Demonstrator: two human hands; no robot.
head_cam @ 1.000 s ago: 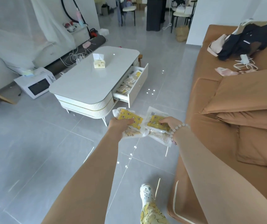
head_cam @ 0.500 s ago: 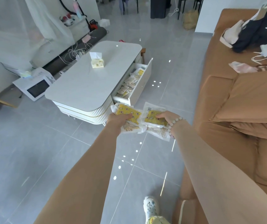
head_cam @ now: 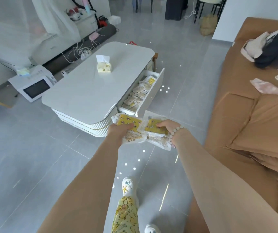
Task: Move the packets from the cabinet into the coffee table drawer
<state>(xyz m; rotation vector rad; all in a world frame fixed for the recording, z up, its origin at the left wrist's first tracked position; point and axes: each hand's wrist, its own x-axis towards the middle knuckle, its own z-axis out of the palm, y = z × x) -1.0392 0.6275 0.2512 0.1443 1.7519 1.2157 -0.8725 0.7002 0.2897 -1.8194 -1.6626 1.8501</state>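
- Left hand (head_cam: 118, 132): curled round the left-hand packets (head_cam: 128, 122), thumb lying across the top one; held out in front of the body.
- Right hand (head_cam: 167, 127): grips the right-hand packets (head_cam: 152, 127), fingers pressed on the yellow face of the top one; a bead bracelet (head_cam: 177, 131) sits on the wrist.
- Hands: side by side and near each other, not touching; each is closed on its own stack.
- Left-hand and right-hand packets: clear wrappers with yellow printed panels, several per stack. The two stacks meet at their inner edges. Both are in the air above the floor, just in front of the table's near corner.
- Coffee table (head_cam: 87, 91): white, rounded corners, standing on grey tile.
- Drawer (head_cam: 153, 91): pulled open on the table's sofa side; its near end lies just beyond the held stacks.
- Drawer packets (head_cam: 138, 96): many small pale and yellow packets, loosely piled along its length.
- Tissue box (head_cam: 103, 67): yellow, upright on the tabletop.
- Sofa (head_cam: 236, 101): tan, to the right, with bags and clothing at its far end.
- Microwave (head_cam: 34, 85): white, on the floor left of the table.
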